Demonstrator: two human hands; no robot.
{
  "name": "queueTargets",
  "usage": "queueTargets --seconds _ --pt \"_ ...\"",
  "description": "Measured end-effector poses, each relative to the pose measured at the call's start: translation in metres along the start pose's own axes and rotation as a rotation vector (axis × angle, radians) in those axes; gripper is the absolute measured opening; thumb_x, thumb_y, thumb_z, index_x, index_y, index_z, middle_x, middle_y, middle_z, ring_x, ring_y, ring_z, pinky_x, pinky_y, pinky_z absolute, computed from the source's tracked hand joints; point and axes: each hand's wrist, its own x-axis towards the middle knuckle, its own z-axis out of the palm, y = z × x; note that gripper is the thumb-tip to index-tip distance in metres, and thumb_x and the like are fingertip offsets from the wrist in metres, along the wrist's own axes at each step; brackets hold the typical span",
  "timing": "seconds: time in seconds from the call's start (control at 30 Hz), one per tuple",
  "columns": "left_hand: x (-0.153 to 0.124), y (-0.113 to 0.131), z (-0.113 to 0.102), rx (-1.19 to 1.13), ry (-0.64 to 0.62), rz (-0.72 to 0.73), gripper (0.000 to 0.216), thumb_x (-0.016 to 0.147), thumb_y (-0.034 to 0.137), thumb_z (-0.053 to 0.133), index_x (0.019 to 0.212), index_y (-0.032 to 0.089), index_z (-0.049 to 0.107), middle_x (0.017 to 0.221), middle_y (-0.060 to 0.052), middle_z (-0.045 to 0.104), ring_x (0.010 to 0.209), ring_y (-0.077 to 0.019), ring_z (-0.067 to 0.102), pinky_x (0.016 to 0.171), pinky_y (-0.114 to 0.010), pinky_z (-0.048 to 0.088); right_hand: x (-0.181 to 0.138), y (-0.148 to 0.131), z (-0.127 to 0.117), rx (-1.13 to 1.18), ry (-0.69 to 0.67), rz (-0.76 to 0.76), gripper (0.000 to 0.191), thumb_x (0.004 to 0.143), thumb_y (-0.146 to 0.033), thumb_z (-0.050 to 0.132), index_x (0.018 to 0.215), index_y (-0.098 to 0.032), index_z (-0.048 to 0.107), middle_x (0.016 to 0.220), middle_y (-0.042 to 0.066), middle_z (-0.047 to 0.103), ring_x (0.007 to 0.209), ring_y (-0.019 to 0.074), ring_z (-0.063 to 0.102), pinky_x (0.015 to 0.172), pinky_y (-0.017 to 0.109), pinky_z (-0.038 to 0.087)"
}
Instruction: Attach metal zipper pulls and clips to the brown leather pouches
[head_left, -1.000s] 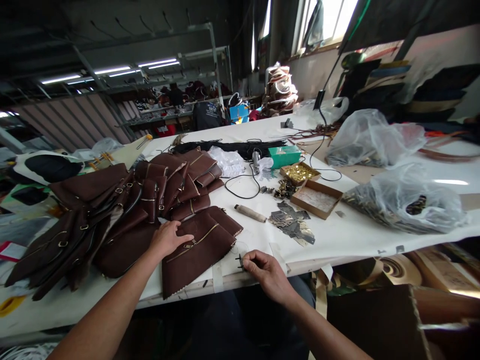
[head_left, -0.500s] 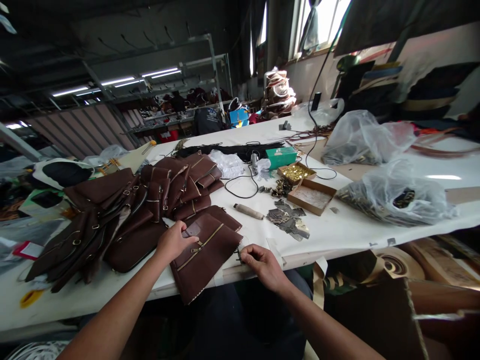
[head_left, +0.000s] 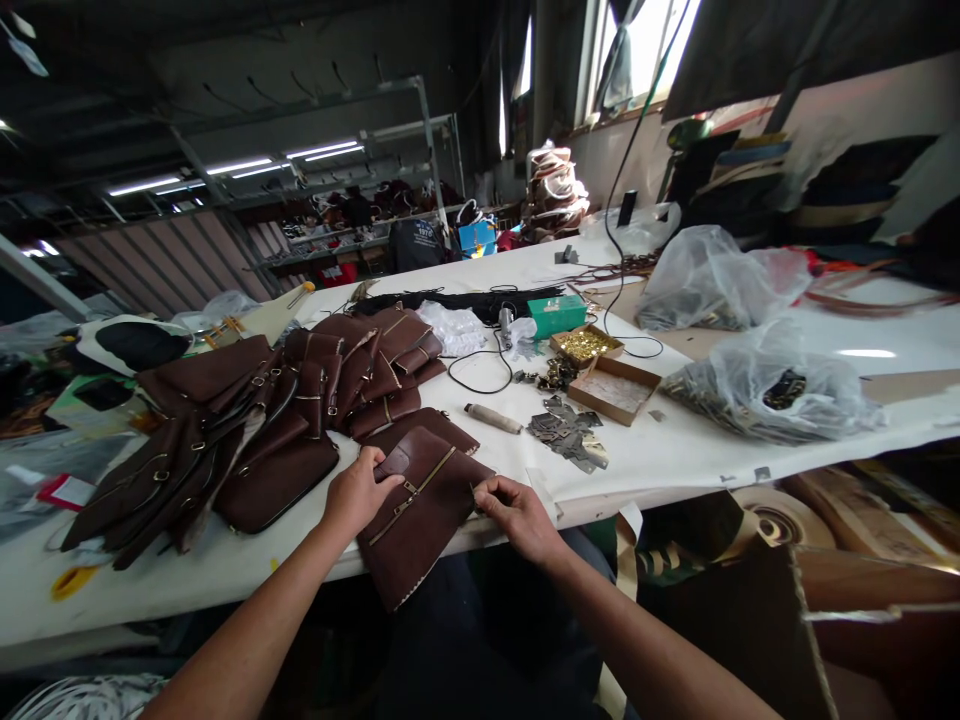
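Note:
A brown leather panel with a brass zipper (head_left: 420,515) lies at the near edge of the white table (head_left: 675,465), its lower corner hanging over the edge. My left hand (head_left: 360,490) grips its upper left part, fingers curled onto the leather near the zipper's end. My right hand (head_left: 514,510) is closed at the panel's right edge, pinching a small dark piece that I cannot make out clearly. A pile of similar brown leather pieces (head_left: 247,420) with buckles and straps spreads to the left.
A wooden-handled tool (head_left: 491,418), grey metal plates (head_left: 570,435), two open cardboard boxes of small hardware (head_left: 611,385), a green box (head_left: 556,314), black cables and clear plastic bags (head_left: 765,385) cover the table's right half. Cardboard (head_left: 787,610) stands at lower right.
My left hand has slid the zippered panel toward me and to the right, over the table's edge. My right hand has risen from the table edge to the panel's right side.

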Motion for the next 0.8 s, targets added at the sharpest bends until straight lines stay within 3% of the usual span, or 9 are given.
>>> queueTargets --seconds 0.17,0.27,0.4,0.63,0.8 --pt "-0.014 0.017 -0.018 -0.274 -0.173 -0.003 0.042 0.086 0.039 0.071 0.124 0.02 0.067 0.114 -0.007 0.08 0.103 -0.028 0.077 0.094 -0.038 0.058 -0.003 -0.023 0.022 -0.088 0.02 -0.204 0.028 0.1 -0.048 0.071 0.092 -0.021 0.074 0.091 0.003 0.074 0.086 0.0196 0.066 0.082 0.032 0.052" --pt "-0.03 0.036 -0.036 -0.427 -0.324 -0.005 0.048 0.089 0.043 0.069 0.132 0.02 0.069 0.114 -0.006 0.082 0.1 -0.0285 0.079 0.087 -0.037 0.062 -0.003 -0.042 0.037 -0.143 0.023 -0.377 0.02 0.103 -0.039 0.07 0.092 -0.022 0.074 0.092 0.003 0.076 0.088 0.0194 0.069 0.086 0.034 0.054" --pt "-0.051 0.063 -0.056 -0.692 -0.466 -0.025 0.047 0.09 0.04 0.073 0.133 0.021 0.07 0.116 -0.004 0.081 0.104 -0.0289 0.078 0.089 -0.037 0.061 -0.003 -0.06 0.047 -0.165 0.059 -0.522 0.012 0.103 -0.03 0.069 0.095 -0.023 0.074 0.094 0.004 0.076 0.089 0.0188 0.07 0.086 0.034 0.056" --pt "-0.07 0.09 -0.068 -0.586 -0.402 0.161 0.028 0.096 0.032 0.067 0.122 0.024 0.075 0.113 -0.004 0.075 0.105 -0.0246 0.072 0.093 -0.033 0.059 -0.015 -0.077 0.049 -0.209 0.134 -0.572 0.009 0.103 -0.024 0.068 0.096 -0.023 0.074 0.095 0.004 0.077 0.09 0.0183 0.071 0.086 0.033 0.057" --pt "-0.075 0.095 -0.068 -0.494 -0.335 0.19 0.029 0.097 0.033 0.064 0.122 0.025 0.076 0.111 -0.004 0.073 0.104 -0.0242 0.072 0.091 -0.033 0.06 -0.023 -0.083 0.046 -0.251 0.146 -0.56 0.01 0.103 -0.023 0.068 0.095 -0.023 0.074 0.093 0.004 0.076 0.088 0.0182 0.071 0.084 0.033 0.057"
